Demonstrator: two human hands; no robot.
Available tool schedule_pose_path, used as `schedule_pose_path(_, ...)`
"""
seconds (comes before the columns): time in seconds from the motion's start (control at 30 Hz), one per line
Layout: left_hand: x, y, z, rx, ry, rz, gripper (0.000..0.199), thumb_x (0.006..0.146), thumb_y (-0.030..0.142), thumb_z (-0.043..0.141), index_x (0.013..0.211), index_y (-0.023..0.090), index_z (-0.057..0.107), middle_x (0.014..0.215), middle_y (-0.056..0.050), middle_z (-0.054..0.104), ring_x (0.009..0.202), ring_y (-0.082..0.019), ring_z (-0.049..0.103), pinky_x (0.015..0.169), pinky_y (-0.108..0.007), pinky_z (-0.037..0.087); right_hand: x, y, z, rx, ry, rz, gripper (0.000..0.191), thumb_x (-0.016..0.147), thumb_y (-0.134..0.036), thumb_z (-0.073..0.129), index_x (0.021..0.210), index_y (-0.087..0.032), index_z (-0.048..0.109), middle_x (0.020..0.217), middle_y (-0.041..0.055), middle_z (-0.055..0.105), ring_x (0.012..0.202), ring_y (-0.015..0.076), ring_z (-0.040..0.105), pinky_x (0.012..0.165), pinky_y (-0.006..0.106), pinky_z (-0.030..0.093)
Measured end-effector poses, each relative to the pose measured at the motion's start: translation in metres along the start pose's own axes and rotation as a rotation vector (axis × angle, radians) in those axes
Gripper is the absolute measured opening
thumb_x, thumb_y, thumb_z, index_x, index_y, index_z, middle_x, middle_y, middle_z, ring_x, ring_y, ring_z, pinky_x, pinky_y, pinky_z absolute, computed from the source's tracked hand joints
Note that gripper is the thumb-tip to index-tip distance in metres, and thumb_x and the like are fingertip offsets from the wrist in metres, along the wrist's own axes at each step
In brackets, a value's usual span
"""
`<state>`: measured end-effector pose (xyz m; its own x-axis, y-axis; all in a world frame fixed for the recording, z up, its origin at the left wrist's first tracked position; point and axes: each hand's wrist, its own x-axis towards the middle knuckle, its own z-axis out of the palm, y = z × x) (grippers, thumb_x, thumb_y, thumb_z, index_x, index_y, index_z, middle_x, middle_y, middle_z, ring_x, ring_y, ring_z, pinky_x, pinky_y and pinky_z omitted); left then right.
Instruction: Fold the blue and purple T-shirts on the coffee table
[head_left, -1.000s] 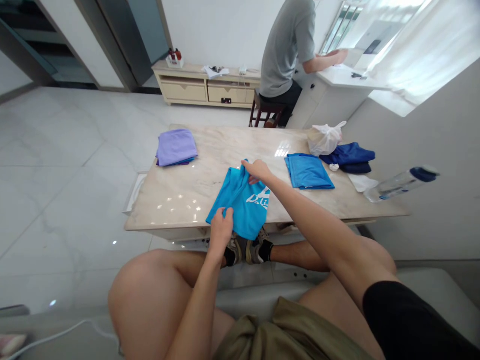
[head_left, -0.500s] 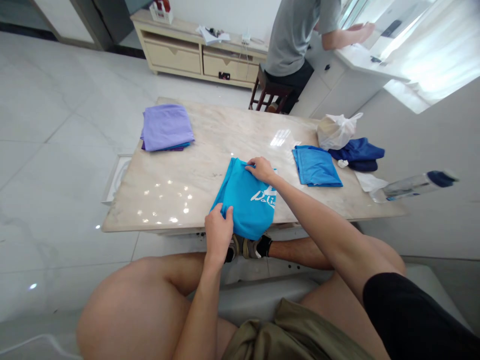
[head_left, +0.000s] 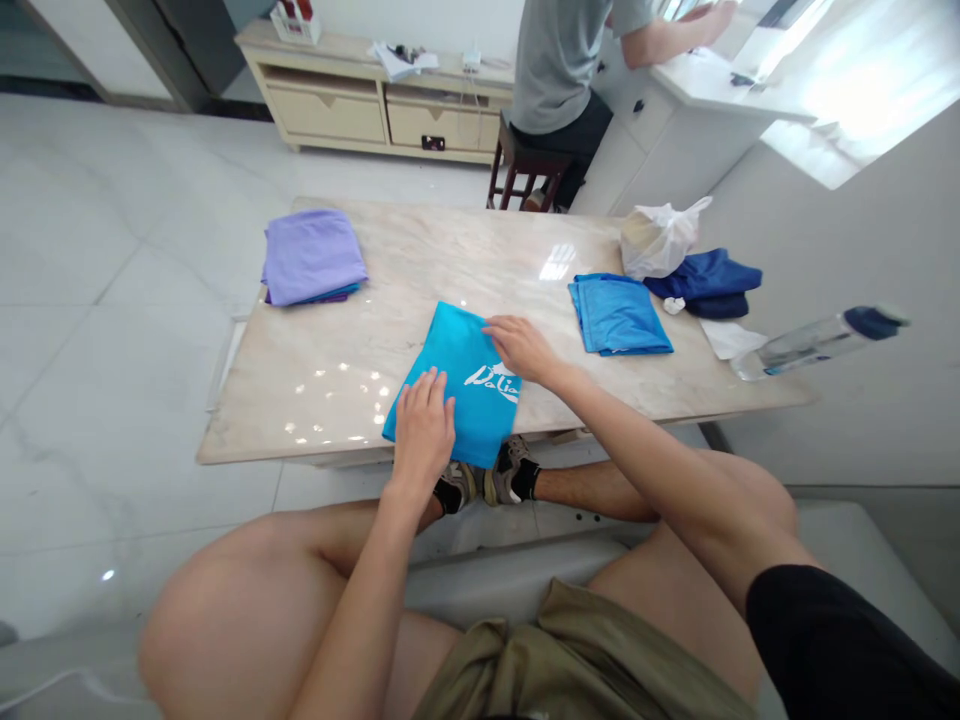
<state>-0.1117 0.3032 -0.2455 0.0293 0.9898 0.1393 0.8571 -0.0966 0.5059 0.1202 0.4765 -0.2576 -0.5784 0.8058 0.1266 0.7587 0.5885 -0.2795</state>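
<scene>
A folded turquoise T-shirt (head_left: 465, 345) with white lettering lies at the front edge of the marble table (head_left: 300, 400). My left hand (head_left: 424, 432) rests flat on its lower part, with the fingers spread and nothing pinched. My right hand (head_left: 521, 348) lies on the shirt's right edge, just above the lettering. To its right sits a folded blue garment (head_left: 619, 318). A folded lilac cloth (head_left: 311, 258) is at the table's left side.
A white plastic bag (head_left: 656, 240), a crumpled navy garment (head_left: 709, 285) and a water bottle (head_left: 814, 345) lie at the table's right end. Behind, a person in a grey T-shirt (head_left: 559, 60) sits on a wooden stool (head_left: 529, 170). My legs are under the table's front edge.
The turquoise shirt now lies flatter and further left. My left hand has gone from gripping the cloth to resting flat on it. My right hand has moved down the shirt's edge.
</scene>
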Motion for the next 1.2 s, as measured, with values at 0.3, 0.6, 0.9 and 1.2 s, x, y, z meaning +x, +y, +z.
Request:
schedule_pose_path(0.3, 0.035, -0.025, 0.022, 0.163, -0.124, 0.029, 0.072, 0.113, 0.045, 0.038, 0.177, 0.013, 0.039, 0.187, -0.017, 0.031, 0.176, -0.034, 0.028, 0.145, -0.062, 0.013, -0.016, 0.031, 0.021, 0.086, 0.076, 0.44, 0.062, 0.114, -0.033, 0.044, 0.171, -0.009, 0.048, 0.183, 0.0238, 0.037, 0.173, 0.0403, 0.028, 0.14, 0.069, 0.02)
schedule_pose_path(0.6, 0.002, -0.023, 0.003, 0.269, -0.058, -0.098, 0.062, 0.109, 0.039, 0.048, 0.16, 0.006, 0.055, 0.167, -0.031, 0.055, 0.151, -0.046, 0.056, 0.127, -0.063, 0.045, -0.15, -0.071, 0.027, 0.485, 0.471, 0.494, 0.033, 0.111, -0.03, 0.046, 0.13, -0.023, 0.072, 0.122, 0.0158, 0.076, 0.109, 0.0291, 0.075, 0.101, 0.043, 0.062)
schedule_pose_path(0.9, 0.071, -0.053, -0.031, -0.023, -0.153, -0.491, 0.042, 0.09, 0.048, 0.077, 0.116, 0.017, 0.072, 0.124, -0.02, 0.081, 0.122, -0.039, 0.075, 0.1, -0.042, 0.057, -0.104, -0.077, 0.012, 0.807, 0.166, 0.86, 0.028, 0.097, -0.037, 0.073, 0.116, -0.016, 0.078, 0.086, 0.0089, 0.083, 0.073, 0.0239, 0.078, 0.076, 0.032, 0.06)
schedule_pose_path(1.2, 0.051, -0.057, -0.047, -0.56, -0.455, -0.649, 0.058, 0.058, 0.065, 0.098, 0.086, 0.017, 0.08, 0.088, -0.008, 0.083, 0.09, -0.03, 0.074, 0.074, -0.034, 0.054, -0.098, -0.072, 0.001, 0.966, -0.119, 0.794, 0.025, 0.079, -0.035, 0.09, 0.068, -0.017, 0.075, 0.064, -0.0014, 0.069, 0.063, 0.0147, 0.06, 0.058, 0.024, 0.042)
